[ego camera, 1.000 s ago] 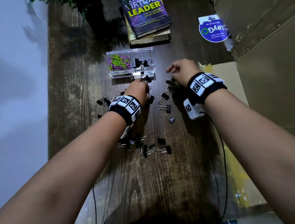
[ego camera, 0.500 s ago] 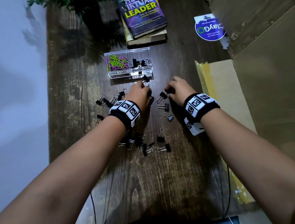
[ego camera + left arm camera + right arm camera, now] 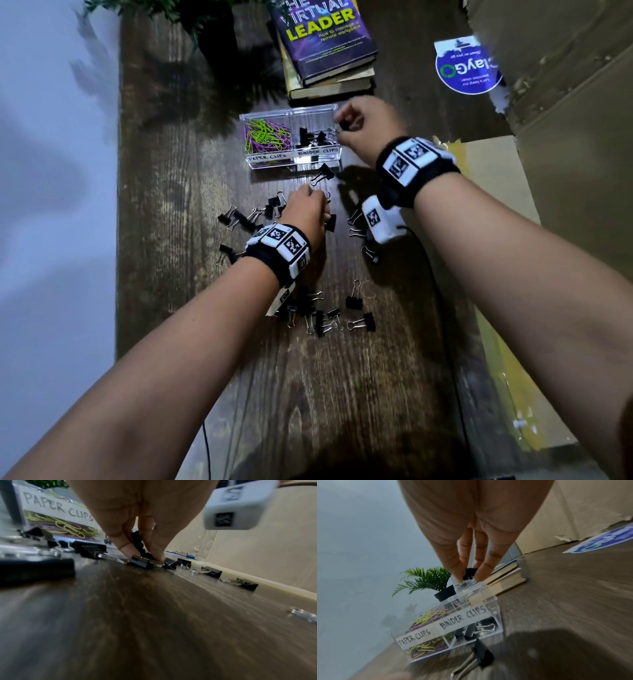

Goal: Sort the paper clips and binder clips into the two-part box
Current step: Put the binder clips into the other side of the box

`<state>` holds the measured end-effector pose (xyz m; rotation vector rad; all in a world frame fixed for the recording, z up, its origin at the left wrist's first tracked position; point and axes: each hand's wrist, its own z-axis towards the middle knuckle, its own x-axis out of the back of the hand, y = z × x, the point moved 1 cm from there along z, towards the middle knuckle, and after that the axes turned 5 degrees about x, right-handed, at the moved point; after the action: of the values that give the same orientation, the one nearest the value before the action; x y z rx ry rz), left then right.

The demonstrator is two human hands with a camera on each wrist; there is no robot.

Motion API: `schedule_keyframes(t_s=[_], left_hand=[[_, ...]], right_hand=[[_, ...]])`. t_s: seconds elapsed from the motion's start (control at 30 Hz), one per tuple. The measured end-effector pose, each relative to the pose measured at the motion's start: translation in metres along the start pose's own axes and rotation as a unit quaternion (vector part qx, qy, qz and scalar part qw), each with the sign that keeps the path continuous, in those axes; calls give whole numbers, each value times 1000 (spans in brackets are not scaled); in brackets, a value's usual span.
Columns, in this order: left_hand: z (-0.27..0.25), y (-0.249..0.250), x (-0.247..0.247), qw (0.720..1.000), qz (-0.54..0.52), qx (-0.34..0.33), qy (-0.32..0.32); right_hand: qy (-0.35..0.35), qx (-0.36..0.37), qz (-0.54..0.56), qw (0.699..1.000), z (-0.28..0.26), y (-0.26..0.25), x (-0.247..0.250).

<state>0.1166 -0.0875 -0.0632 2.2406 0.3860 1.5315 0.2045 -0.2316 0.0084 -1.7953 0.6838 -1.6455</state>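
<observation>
The clear two-part box point(image 3: 294, 161) stands at the back of the table, with coloured paper clips point(image 3: 265, 135) in its left part and black binder clips point(image 3: 313, 137) in its right part. My right hand point(image 3: 340, 128) hovers over the right part and pinches a black binder clip point(image 3: 470, 573) between fingertips just above the box point(image 3: 493, 613). My left hand point(image 3: 320, 197) is down on the wood in front of the box. Its fingertips point(image 3: 157, 556) pinch a black binder clip point(image 3: 138, 543) among loose ones point(image 3: 143, 562). More loose binder clips point(image 3: 322, 317) lie nearer me.
Stacked books point(image 3: 325, 44) and a potted plant point(image 3: 212, 31) stand behind the box. A blue round sticker point(image 3: 466, 68) and cardboard point(image 3: 496, 178) lie to the right. One loose binder clip point(image 3: 323, 173) sits right at the box's front wall. The table's left edge point(image 3: 118, 205) drops off.
My right hand left the table with a binder clip and rose forward to the box's right part. My left hand stayed among the loose clips in front of the box.
</observation>
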Motion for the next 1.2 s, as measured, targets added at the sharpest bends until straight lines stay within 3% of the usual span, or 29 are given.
schedule_keyframes(t_s=[0.17, 0.27, 0.43, 0.57, 0.63, 0.7, 0.8, 0.97, 1.03, 1.1, 1.2], left_hand=[[0, -3, -1, 1000, 16, -5, 6], [-1, -1, 7, 1000, 0, -3, 12], [24, 9, 45, 993, -68, 18, 94], [60, 24, 75, 989, -59, -13, 134], [74, 30, 82, 991, -16, -24, 130], [83, 33, 83, 993, 12, -40, 106], [84, 33, 80, 994, 39, -55, 84], [49, 33, 66, 983, 45, -95, 149], [27, 31, 50, 989, 31, -96, 109], [9, 26, 29, 995, 48, -87, 29], [-4, 19, 7, 993, 92, -63, -44]], right_hand=[[-41, 13, -83, 996, 31, -15, -17], [-41, 1, -50, 998, 32, -12, -19], [-8, -25, 27, 999, 5, -3, -2], [-139, -56, -70, 986, -41, 13, -3], [-205, -40, -138, 968, -63, 21, -10], [-226, -19, -172, 959, -76, 30, -17], [-202, -9, -165, 965, -86, 38, -23], [-162, -18, -154, 975, -92, 44, -19], [-138, -35, -139, 980, -98, 45, -14], [-123, -47, -125, 983, -108, 46, -12], [-134, -52, -131, 981, -124, 45, -14]])
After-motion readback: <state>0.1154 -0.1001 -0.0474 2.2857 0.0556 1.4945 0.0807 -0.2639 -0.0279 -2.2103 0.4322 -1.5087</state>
